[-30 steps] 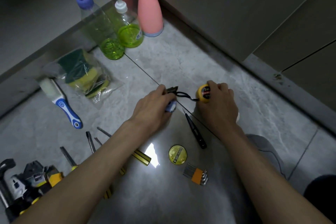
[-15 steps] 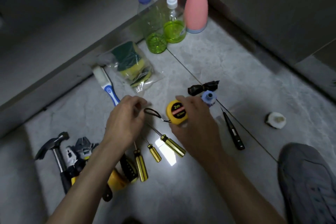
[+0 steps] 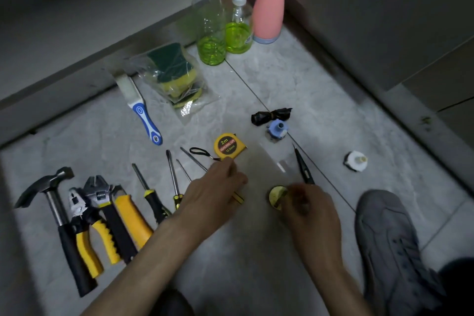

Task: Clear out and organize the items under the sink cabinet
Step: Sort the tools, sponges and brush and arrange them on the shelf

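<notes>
Evidently sorted by kind across the tile floor (image 3: 295, 79) — cleaning things toward the top of the frame, tools along the lower left. Stood upright against the cabinet base at top centre: clear bottle (image 3: 209, 33), pump bottle (image 3: 238, 28), pink spray bottle (image 3: 269, 7). Laid just below them, bagged sponges (image 3: 174, 74) beside a blue-handled brush (image 3: 141, 110). Ranged side by side, heads pointing up-frame: hammer (image 3: 53, 202), pliers (image 3: 84, 223), wrench (image 3: 112, 213), then screwdrivers (image 3: 148, 192).

Set down at centre, yellow tape measure (image 3: 229, 146), loop strap trailing left, presumably to close the tool row. Left hand (image 3: 213, 195) just below it, fingers loosely curled over the screwdriver handles, gripping nothing visible. Right hand (image 3: 310, 210) pinched on a small round yellow disc (image 3: 277, 196) at lower centre — blurred, likely being lifted toward the same row. Left loose to the right, probably unsorted: black wad (image 3: 269, 117), blue fitting (image 3: 277, 129), black probe (image 3: 302, 167), white cap (image 3: 355, 160).
</notes>
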Tool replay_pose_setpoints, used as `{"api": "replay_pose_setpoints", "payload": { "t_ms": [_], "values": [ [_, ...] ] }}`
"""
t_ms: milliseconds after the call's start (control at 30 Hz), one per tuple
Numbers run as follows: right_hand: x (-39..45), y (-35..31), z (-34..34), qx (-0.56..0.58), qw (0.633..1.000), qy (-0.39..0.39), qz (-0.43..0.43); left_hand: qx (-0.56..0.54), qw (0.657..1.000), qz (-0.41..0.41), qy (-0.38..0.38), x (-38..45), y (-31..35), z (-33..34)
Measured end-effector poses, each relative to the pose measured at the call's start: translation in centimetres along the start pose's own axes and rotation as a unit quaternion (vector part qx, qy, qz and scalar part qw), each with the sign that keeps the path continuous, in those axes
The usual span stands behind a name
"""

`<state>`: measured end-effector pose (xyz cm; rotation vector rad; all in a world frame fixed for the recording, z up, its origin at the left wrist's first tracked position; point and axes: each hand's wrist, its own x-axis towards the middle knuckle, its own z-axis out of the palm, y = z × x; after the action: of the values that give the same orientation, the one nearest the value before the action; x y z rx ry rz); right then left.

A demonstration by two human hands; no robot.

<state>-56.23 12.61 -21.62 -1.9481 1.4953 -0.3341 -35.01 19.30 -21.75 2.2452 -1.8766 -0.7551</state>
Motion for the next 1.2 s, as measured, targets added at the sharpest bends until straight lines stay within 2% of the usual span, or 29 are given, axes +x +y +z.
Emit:
{"api": "replay_pose_setpoints", "payload": {
  "t_ms": [133,400,467,633,733,800,900,967,1067,1167,1200],
  "values": [
    [-3.9,3.0,0.4,-0.074,0.996,-0.003,0.056,0.061,0.998,0.004,-0.02,-0.2,0.1,1.0],
    [-3.6,3.8,0.4,-0.051,0.998,-0.008,0.044,0.069,0.997,0.021,-0.031,-1.2,0.2,-0.1],
    [-3.8,3.8,0.3,-0.028,0.998,0.006,0.05,0.051,0.998,0.0,-0.019,-0.8,0.6,-0.9],
    [-4.7,4.4,0.8,0.06,0.991,0.045,0.114,0.014,0.989,-0.104,0.105,2.9,-0.4,-3.4],
    [-4.9,4.0,1.4,0.049,0.993,0.042,0.096,0.007,0.988,-0.134,0.077,5.5,-0.9,-3.3],
    [-4.7,3.8,1.2,0.043,0.995,0.05,0.078,0.015,0.991,-0.124,0.049,6.5,-1.1,-2.6],
    [-4.4,4.6,0.2,0.025,0.991,0.073,0.111,0.003,0.992,-0.114,0.054,7.2,-2.0,-2.3],
    [-4.2,5.3,-0.3,-0.002,0.99,0.046,0.134,0.007,0.992,-0.115,0.06,7.5,-2.9,-2.6],
    [-3.7,5.7,-0.6,-0.023,0.993,0.011,0.113,0.028,0.991,-0.11,0.073,7.1,-3.3,-3.0],
    [-3.3,5.2,-0.7,-0.017,0.994,-0.019,0.108,0.041,0.991,-0.038,0.12,5.0,-1.9,-2.8],
    [-3.1,5.1,-0.8,-0.016,0.993,-0.026,0.115,0.03,0.994,-0.013,0.107,4.1,-1.3,-2.4]
  ]
}}
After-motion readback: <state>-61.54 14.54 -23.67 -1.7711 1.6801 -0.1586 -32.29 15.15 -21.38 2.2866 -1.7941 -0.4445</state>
